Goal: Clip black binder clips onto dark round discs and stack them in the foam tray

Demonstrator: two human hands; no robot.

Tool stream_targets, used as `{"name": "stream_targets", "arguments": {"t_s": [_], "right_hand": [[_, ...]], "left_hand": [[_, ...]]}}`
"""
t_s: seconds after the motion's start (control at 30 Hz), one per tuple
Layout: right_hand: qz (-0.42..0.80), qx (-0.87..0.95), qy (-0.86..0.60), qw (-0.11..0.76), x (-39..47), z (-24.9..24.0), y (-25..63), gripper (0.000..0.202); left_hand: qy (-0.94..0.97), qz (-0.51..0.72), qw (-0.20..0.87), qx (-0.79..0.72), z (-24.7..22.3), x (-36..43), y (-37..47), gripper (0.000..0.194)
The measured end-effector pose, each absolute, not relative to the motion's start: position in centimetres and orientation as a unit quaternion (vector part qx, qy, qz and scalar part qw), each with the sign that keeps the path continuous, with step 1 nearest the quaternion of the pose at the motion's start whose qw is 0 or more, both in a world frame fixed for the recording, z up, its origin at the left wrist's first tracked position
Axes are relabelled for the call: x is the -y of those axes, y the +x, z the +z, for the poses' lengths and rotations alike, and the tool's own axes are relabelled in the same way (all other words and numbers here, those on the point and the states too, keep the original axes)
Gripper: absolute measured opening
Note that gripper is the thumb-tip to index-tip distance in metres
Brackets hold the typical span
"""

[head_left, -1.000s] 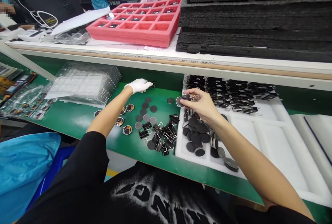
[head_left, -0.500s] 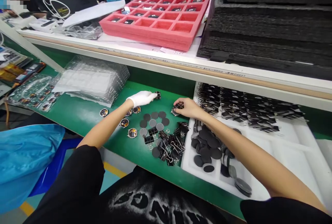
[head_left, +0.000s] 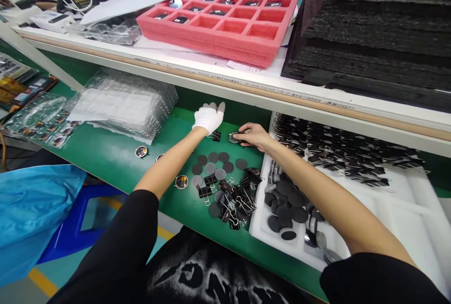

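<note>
over a green counter (head_left: 116, 153), seen from the wearer's head, two arms reach forward under a white shelf. the left hand (head_left: 208, 117), in a white glove, hovers with fingers spread and holds nothing; a black binder clip (head_left: 215, 136) lies on the counter just below it. the right hand (head_left: 254, 136), bare, closes its fingertips on a round disc with a binder clip on it (head_left: 235, 137), resting low at the counter surface just left of a white foam tray (head_left: 387, 205). dark round discs (head_left: 216, 163) and a heap of loose binder clips (head_left: 234, 198) lie nearer the body, and more discs sit in the tray. it looks like the clipped disc is being set down or adjusted. the next move would call for a steady pinch so the clip stays on the disc.
</note>
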State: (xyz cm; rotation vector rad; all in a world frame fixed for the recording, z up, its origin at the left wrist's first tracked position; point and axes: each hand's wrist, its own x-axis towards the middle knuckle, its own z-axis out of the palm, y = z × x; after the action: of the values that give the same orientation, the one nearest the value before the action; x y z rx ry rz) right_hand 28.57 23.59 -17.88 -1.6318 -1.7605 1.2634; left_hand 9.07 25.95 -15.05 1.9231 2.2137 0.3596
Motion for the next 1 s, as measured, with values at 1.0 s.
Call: {"name": "stream_targets", "arguments": {"t_s": [1.0], "right_hand": [[0.269, 0.851, -0.423, 0.157, -24.0, -20.4, 28.8, 0.044]], "left_hand": [[0.647, 0.052, 0.055, -0.759, -19.0, -25.4, 9.5, 0.054]]}}
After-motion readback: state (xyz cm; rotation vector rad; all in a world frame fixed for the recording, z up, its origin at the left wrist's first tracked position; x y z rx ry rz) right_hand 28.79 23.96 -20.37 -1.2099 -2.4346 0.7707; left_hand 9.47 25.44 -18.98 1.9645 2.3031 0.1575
